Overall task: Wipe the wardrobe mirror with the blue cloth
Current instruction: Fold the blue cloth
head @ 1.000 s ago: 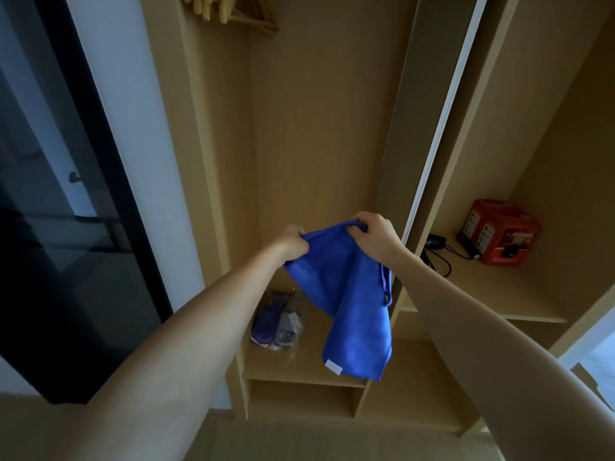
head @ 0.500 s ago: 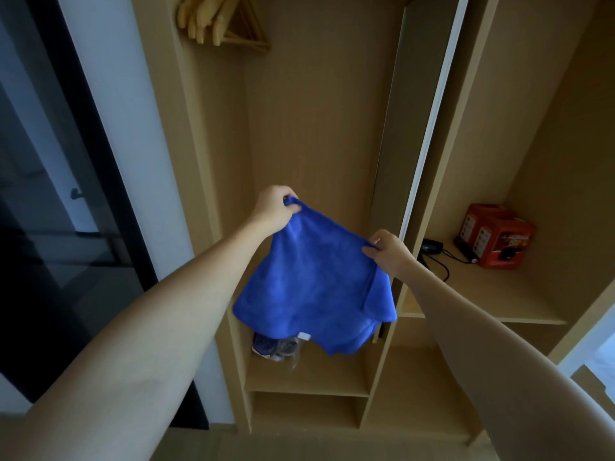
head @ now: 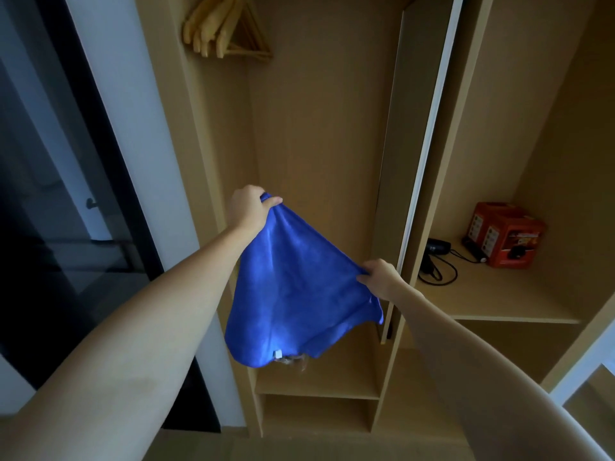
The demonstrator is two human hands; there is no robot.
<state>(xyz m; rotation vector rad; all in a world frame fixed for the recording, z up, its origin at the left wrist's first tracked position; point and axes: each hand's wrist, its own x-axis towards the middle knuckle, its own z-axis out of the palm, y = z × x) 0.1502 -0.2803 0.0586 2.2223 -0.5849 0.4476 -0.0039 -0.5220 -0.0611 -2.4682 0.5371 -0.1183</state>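
Blue cloth (head: 299, 294) held spread in front of the open wardrobe (head: 319, 134), stretched between both hands. Left hand (head: 248, 207) raised, fingers and thumb clamped on the upper corner; right hand (head: 379, 277) lower and nearer the wardrobe's central divider, pinching the opposite corner. Top edge pulled taut on a slant between the two grips, rest hanging loose below with a small white tag (head: 278, 353) at the bottom hem. Probably opened out this way to find the edges and shape a flat wiping face before folding or bunching.

Inside the wardrobe: wooden hangers (head: 226, 28) high up, a clear packet (head: 294, 361) peeking from behind the cloth's lower edge on the low shelf, a red box (head: 506, 234) and a black cabled device (head: 437, 247) on the right-hand shelf. Left of the wardrobe, beyond a white strip of wall, a dark glossy panel (head: 60, 227) in a black frame; whether mirror or glass door cannot be told. Bright narrow strip along the sliding door edge (head: 429, 144) right of the centre bay, possibly the mirror seen edge-on.

Wiping not yet begun; cloth touching no surface. Next step likely gathering the cloth into one hand and turning to the mirror face.
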